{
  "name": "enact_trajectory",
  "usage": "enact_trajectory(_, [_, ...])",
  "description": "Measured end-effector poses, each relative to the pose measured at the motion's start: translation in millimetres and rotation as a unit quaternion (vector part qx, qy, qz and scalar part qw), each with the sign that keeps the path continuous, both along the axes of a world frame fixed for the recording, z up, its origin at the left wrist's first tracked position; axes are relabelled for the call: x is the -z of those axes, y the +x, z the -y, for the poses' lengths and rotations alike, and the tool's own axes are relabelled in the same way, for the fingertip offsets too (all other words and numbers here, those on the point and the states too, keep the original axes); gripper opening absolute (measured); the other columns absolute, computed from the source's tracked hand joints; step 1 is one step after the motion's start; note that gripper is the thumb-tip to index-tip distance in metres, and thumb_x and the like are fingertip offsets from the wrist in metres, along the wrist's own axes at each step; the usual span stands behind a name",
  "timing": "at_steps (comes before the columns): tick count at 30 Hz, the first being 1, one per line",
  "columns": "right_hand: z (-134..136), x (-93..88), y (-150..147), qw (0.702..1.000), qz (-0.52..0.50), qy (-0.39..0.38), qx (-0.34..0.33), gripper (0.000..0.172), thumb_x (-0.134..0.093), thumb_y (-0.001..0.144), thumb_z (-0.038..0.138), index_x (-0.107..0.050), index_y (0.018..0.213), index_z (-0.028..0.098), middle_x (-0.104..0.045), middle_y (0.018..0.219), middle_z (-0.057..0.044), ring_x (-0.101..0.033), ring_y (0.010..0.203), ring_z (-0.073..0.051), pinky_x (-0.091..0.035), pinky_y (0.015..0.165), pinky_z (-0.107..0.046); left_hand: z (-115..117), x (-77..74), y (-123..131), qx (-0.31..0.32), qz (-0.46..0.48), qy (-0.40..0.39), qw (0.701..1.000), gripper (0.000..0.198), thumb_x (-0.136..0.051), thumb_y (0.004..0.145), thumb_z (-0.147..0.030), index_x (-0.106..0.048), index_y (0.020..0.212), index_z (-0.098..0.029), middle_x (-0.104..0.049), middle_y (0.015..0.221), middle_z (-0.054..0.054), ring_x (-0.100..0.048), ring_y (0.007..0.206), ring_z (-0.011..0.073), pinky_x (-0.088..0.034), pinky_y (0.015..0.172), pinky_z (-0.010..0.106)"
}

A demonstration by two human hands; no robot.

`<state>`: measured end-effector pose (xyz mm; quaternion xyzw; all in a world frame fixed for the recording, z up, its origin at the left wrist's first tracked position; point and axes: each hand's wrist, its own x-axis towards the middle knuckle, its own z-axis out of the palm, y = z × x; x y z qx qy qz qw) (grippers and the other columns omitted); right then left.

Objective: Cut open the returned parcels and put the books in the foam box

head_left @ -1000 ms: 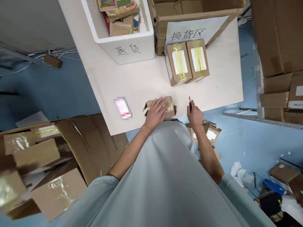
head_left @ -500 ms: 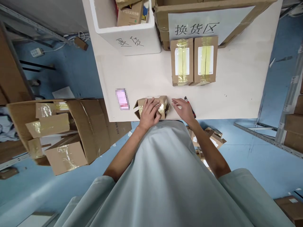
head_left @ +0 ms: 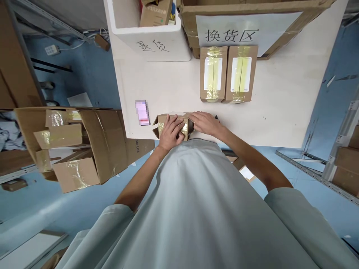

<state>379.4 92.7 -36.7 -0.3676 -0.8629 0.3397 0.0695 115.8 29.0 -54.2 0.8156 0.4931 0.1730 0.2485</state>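
Note:
A small brown cardboard box [head_left: 162, 123] with shiny clear tape lies at the table's near edge, its left end flaps standing apart. My left hand [head_left: 171, 131] grips it from above, fingers across the top and thumb on the near side. At the box's right end my right hand [head_left: 204, 122] has its fingers stretched out, their tips touching the end flaps; part of that end is hidden. Just behind my right hand, the dark tip of a cutter [head_left: 217, 117] peeks out, the rest covered.
On the white table [head_left: 280, 101] are a blurred pink phone [head_left: 142, 113], two taped cartons [head_left: 213, 95] with labels, a foam box [head_left: 168, 52] and a large carton [head_left: 190, 22] with a paper sign. A big open carton [head_left: 109, 142] of boxes stands at left.
My right hand has moved left from beside the cutter onto the box's right end, and now covers most of the cutter. My left hand stays on the box.

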Motion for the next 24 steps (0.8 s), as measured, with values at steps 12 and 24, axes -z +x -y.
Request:
enact_trajectory(12, [27, -10.6, 10, 0.972, -0.138, -0.138, 0.133, 0.071, -0.058, 0.093, 0.010, -0.062, 0.163, 0.019, -0.068, 0.162, -0.012, -0.065, 0.149, -0.030, -0.053, 0.126, -0.047, -5, -7.7, 8, -0.034, 0.000, -0.026, 0.999, 0.037, -0.068, 0.095, -0.032, -0.073, 0.131, -0.027, -0.076, 0.143, 0.014, -0.055, 0.161, 0.0400, -0.023, 0.141, 0.075])
enact_trajectory(24, [90, -30.6, -56, 0.894, -0.071, -0.114, 0.428, 0.055, -0.064, 0.107, 0.046, -0.065, 0.158, 0.023, -0.068, 0.142, -0.017, -0.076, 0.121, -0.033, -0.064, 0.109, -0.051, -6, -24.9, 10, 0.007, 0.066, -0.019, 0.998, 0.040, -0.056, 0.105, -0.025, -0.071, 0.142, -0.025, -0.074, 0.149, 0.015, -0.054, 0.163, 0.0347, -0.029, 0.141, 0.070])
